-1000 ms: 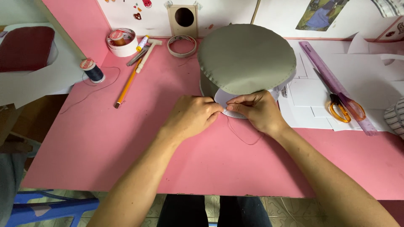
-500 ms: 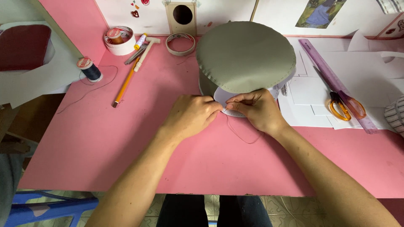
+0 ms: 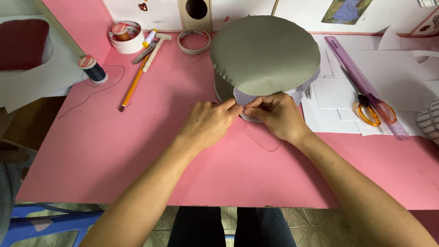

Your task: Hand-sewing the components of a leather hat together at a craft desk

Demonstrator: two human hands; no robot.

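A round grey-green fabric-covered piece [image 3: 264, 54] with a stitched rim stands on the pink table [image 3: 137, 151], over a white paper part [image 3: 249, 98]. My left hand [image 3: 208, 123] and my right hand [image 3: 274, 114] meet at its near edge, fingertips pinched together on the white paper and fabric edge. A thin dark thread [image 3: 260, 139] loops on the table just below my right hand. Whether a needle is between the fingers is hidden.
A dark thread spool [image 3: 93, 69], an orange pencil [image 3: 131, 89], tape rolls [image 3: 124, 36] and a small white hammer [image 3: 154, 51] lie at the back left. White paper sheets [image 3: 338, 98], orange-handled scissors [image 3: 372, 110] and a purple ruler [image 3: 363, 84] are on the right.
Both hands stay pinched at the near edge of the grey-green piece; the fingertips have drawn slightly closer together. The view has shifted a little.
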